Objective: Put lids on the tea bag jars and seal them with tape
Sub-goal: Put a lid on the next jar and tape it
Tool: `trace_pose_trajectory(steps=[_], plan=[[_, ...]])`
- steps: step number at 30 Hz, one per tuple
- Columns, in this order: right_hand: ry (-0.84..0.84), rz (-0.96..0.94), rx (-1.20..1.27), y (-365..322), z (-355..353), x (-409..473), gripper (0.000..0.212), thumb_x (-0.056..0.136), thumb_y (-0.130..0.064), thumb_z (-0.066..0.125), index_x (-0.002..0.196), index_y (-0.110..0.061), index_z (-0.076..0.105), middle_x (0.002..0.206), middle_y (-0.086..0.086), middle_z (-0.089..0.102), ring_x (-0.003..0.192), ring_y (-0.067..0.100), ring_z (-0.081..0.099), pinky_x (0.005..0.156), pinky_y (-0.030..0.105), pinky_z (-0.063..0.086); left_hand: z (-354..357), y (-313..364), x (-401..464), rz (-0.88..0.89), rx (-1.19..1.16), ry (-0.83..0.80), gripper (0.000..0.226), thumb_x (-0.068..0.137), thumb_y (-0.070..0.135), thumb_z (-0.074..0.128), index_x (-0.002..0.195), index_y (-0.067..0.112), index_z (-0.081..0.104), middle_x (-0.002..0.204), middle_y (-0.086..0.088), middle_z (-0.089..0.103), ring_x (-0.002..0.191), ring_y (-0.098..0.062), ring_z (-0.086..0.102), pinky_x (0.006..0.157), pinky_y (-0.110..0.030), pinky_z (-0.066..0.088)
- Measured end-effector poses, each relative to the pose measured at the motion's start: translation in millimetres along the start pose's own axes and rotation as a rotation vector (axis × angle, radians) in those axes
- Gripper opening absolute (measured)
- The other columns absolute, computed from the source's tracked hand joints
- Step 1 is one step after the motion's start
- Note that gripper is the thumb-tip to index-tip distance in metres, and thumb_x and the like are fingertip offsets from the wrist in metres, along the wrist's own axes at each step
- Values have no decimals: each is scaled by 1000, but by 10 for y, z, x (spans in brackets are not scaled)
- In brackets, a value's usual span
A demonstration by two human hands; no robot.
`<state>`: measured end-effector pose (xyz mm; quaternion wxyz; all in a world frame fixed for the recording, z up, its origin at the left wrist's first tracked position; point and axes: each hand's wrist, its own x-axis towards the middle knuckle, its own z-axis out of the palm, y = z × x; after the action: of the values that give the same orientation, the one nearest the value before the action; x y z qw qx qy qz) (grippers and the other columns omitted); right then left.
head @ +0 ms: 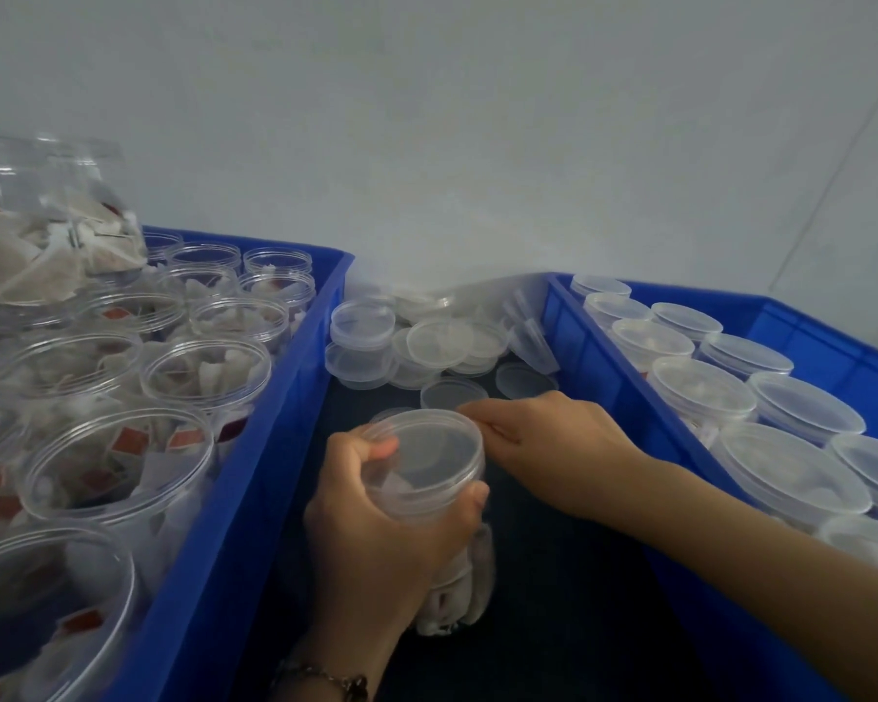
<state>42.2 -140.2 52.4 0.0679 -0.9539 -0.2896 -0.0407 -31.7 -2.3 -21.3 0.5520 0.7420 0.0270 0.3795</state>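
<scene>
Two blue crates (254, 448) flank a dark surface. Between them the left hand (376, 529) grips a lidded jar (429, 473) — the right hand (548, 443), fingers curled, touches its lid (427, 443) rim; what it pinches is unclear.

Held jar (439, 504): its body largely hidden behind the left hand (376, 529); lid blurred.
Right hand (548, 443): fingertips blurred behind the lid's far rim; contact unclear.
Left crate (254, 478): cut off by the left and bottom edges.
Right crate (802, 321): cut off at the right edge.
Raised jar (52, 220): at far left, cropped, blurred.
</scene>
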Motion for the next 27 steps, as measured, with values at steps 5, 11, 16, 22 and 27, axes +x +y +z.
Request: trace_pose_trajectory(steps=[5, 11, 16, 22, 27], plan=[[-17, 41, -52, 53, -5, 69, 32, 99, -48, 25, 112, -43, 54, 91, -13, 64, 79, 7, 58, 59, 25, 43, 56, 48, -9, 39, 63, 13, 61, 41, 53, 77, 88, 39, 40, 96, 28, 49, 87, 15, 54, 64, -7, 40], [-30, 104, -148, 53, 37, 193, 36, 98, -39, 25, 103, -31, 60, 89, -5, 62, 78, 15, 58, 55, 30, 37, 76, 25, -8, 85, 128, 17, 72, 41, 63, 72, 96, 26, 44, 106, 14, 50, 87, -2, 52, 67, -9, 37], [-38, 133, -224, 26, 73, 192, 30, 99, -35, 29, 105, -27, 57, 82, -4, 55, 72, 17, 54, 59, 33, 37, 92, 21, -15, 174, 191, 2, 69, 42, 51, 79, 95, 19, 49, 111, 12, 48, 88, -6, 53, 66, -7, 36], [-36, 170, -239, 38, 134, 155, 21, 99, -31, 36, 100, -24, 55, 78, -3, 55, 71, 17, 56, 60, 34, 42, 130, 61, -67, 247, 207, 51, 71, 37, 42, 81, 95, 14, 49, 107, 8, 50, 85, -10, 55, 72, -24, 47], [-51, 242, -123, 26, 210, 218, 19, 96, -33, 38, 89, -24, 54, 78, -3, 57, 71, 17, 58, 63, 34, 46, 135, 62, -51, 262, 187, 61, 73, 38, 41, 83, 95, 22, 43, 103, 4, 57, 84, -9, 55, 72, -24, 46]])
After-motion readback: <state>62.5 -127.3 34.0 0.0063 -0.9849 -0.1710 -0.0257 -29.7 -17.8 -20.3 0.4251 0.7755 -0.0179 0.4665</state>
